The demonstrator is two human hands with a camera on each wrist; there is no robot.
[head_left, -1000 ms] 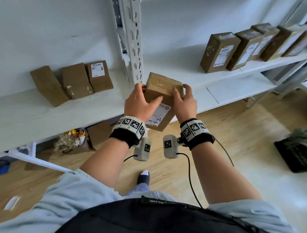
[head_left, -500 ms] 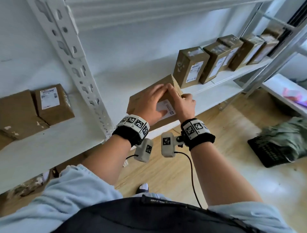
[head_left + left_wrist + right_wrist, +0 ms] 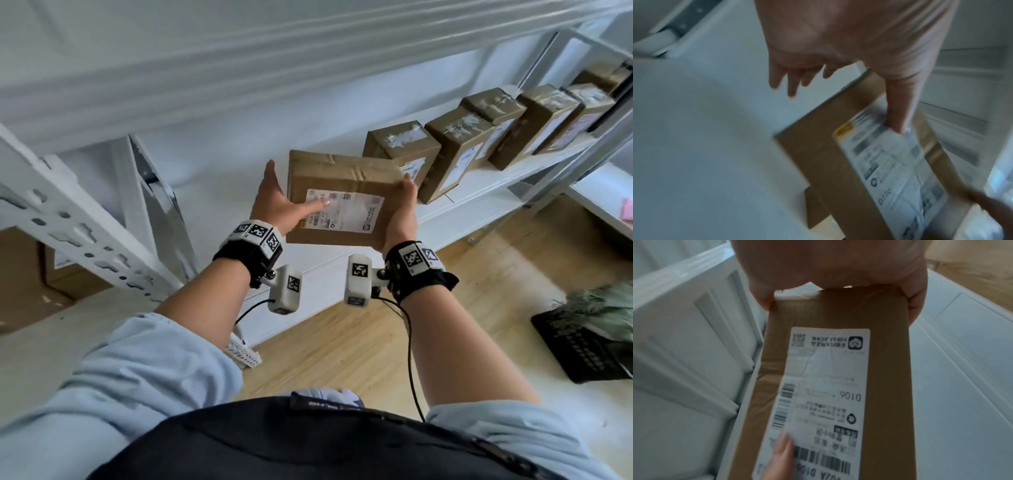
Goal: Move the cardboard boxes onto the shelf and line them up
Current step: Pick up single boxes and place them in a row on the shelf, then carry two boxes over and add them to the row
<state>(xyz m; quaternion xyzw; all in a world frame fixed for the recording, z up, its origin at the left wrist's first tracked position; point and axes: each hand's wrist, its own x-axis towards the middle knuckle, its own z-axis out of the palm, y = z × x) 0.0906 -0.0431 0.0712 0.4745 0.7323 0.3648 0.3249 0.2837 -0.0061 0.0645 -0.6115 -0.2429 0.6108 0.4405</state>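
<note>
Head view: held box [image 3: 342, 202] sits between both hands above the front of the white shelf [image 3: 479, 192], label face toward the camera, long axis running left-right. Left hand [image 3: 277, 205] lies flat on the box's left end, thumb across the label [image 3: 342, 212]. Right hand [image 3: 402, 212] clamps the right end; its fingers are hidden behind the box. Row of boxes [image 3: 479, 137] stands upright just right of it (far end cut off by the upright post). More boxes [image 3: 30, 274] at frame left, half hidden.

Left wrist view: blurred; thumb on label [image 3: 890, 162], fingers [image 3: 789, 81] straight, box's far side hidden.

Right wrist view: right hand [image 3: 828, 272] wraps the box end [image 3: 838, 309]; label print mostly unreadable.
</note>
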